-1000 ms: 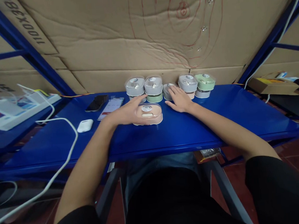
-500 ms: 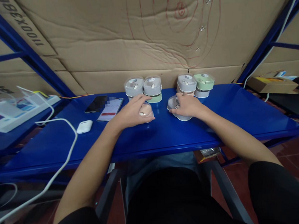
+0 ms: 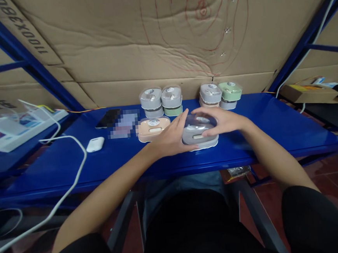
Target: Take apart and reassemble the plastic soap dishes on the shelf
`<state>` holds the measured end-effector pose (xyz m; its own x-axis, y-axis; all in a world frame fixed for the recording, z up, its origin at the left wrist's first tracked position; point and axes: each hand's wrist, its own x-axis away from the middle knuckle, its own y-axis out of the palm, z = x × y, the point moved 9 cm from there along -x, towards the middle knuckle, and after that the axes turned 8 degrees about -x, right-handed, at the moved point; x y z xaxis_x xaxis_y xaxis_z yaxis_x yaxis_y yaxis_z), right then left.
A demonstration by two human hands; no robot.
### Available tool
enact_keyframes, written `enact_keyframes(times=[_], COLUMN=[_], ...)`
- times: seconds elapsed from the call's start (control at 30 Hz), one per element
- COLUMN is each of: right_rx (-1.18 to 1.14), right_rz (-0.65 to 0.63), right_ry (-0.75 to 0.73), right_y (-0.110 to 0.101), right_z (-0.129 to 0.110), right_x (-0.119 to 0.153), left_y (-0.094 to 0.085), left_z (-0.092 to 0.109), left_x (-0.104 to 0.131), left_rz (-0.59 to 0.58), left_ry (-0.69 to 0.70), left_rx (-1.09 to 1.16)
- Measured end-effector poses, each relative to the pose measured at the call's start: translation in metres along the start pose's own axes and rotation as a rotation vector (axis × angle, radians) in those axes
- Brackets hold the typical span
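Note:
A grey lidded box [image 3: 197,132] lies near the middle of the blue shelf. My right hand [image 3: 221,120] curves over its right side, thumb on the front and fingers behind, gripping it. On its left side my left hand [image 3: 174,137] is spread, thumb at the lower front edge and fingers pointing up. An orange lidded box [image 3: 147,132] rests just left of my left hand, partly covered by it. Behind are stacked boxes: two grey-topped stacks [image 3: 151,99] [image 3: 172,97] on the left, a grey-topped stack [image 3: 210,93] and a green-topped stack [image 3: 230,91] on the right.
On the left of the blue shelf [image 3: 166,165] lie a white earphone case [image 3: 95,144], a dark phone [image 3: 108,118] and a blurred-out phone [image 3: 124,124]. A white cable [image 3: 79,172] crosses the left side. Cardboard [image 3: 115,41] stands behind; a power strip [image 3: 26,132] is at far left.
My left hand has moved right, off the orange box, to the grey box's left side. The grey box is nearer the front edge, with my right hand still at it.

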<state>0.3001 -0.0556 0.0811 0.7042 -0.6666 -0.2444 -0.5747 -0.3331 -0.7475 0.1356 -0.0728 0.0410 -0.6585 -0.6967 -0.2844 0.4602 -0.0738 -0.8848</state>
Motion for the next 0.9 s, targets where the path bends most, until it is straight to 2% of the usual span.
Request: enact_keyframes(times=[0.1, 0.2, 0.33, 0.57, 0.67, 0.73, 0.83, 0.9], right_rx=[-0.027, 0.003, 0.05, 0.026, 0.045, 0.072, 0.103, 0.11], right_rz=[0.131, 0.225, 0.261, 0.284, 0.309, 0.3, 0.215, 0.156], right_ry=[0.102, 0.25, 0.37, 0.393, 0.409, 0.433, 0.488, 0.495], right_y=[-0.034, -0.056, -0.06, -0.056, -0.06, -0.062, -0.056, -0.051], right_z=[0.018, 0.048, 0.076, 0.086, 0.089, 0.092, 0.1, 0.104], right_x=[0.011, 0.024, 0.033, 0.031, 0.033, 0.034, 0.035, 0.035], left_y=[0.003, 0.015, 0.028, 0.024, 0.012, -0.005, -0.038, -0.057], left_z=[0.01, 0.018, 0.014, 0.018, 0.019, 0.015, -0.004, -0.023], left_x=[-0.004, -0.006, -0.004, -0.003, -0.004, -0.005, -0.006, -0.004], left_rz=[-0.026, -0.135, -0.211, -0.113, -0.018, 0.089, 0.267, 0.31], left_ry=[0.023, 0.091, 0.107, 0.154, 0.161, 0.152, 0.085, 0.011], left_rx=[-0.021, -0.118, -0.16, -0.099, -0.075, -0.083, -0.161, -0.223])
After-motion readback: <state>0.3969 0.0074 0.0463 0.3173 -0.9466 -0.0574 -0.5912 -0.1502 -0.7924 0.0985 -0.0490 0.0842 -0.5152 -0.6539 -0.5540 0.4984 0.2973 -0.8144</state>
